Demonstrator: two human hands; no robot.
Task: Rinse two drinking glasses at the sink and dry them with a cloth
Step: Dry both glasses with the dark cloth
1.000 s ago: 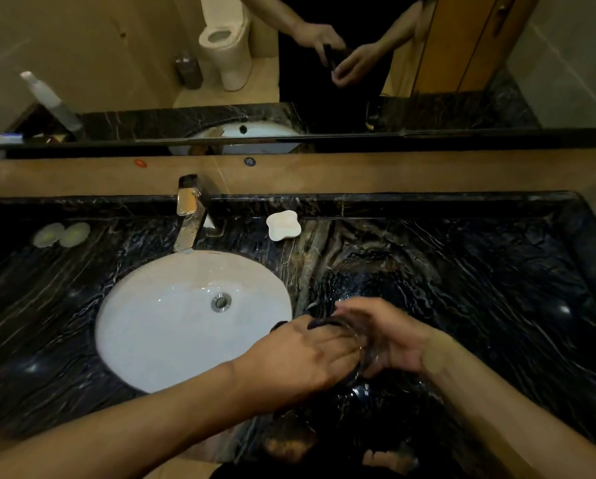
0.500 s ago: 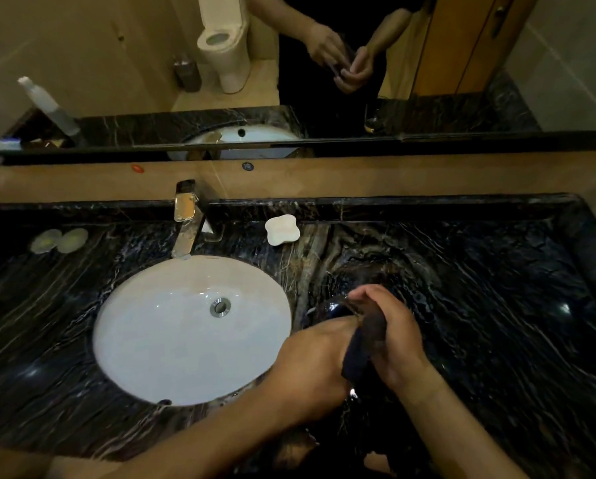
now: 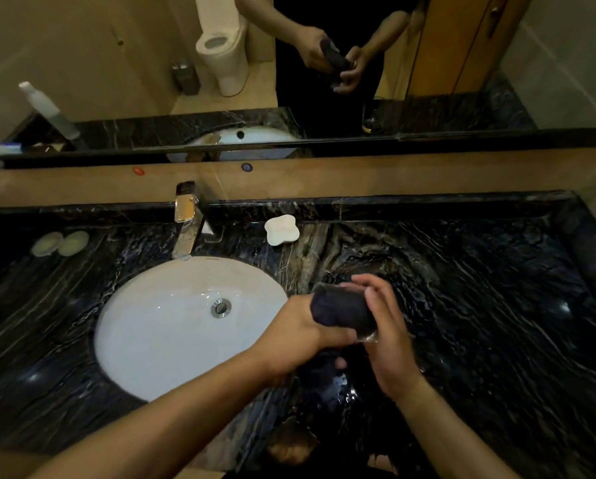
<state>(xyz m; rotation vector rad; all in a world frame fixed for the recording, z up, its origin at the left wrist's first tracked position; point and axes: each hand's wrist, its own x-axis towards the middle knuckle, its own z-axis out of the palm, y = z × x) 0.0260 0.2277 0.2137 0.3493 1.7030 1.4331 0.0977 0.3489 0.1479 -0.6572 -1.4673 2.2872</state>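
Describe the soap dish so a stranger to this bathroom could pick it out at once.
Start at the white oval sink set in the black marble counter, and find the tap behind it. Just right of the tap, near the counter's back edge, sits the soap dish. It is small, white and wavy-edged like a four-lobed flower, unlike the two pale round discs left of the tap.

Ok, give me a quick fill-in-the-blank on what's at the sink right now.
1. The left hand pushes a dark ___ into the glass.
2. The right hand holds the ___.
3. The soap dish sits to the ___ of the tap.
4. The basin is coloured ___.

Missing words: cloth; glass; right; white
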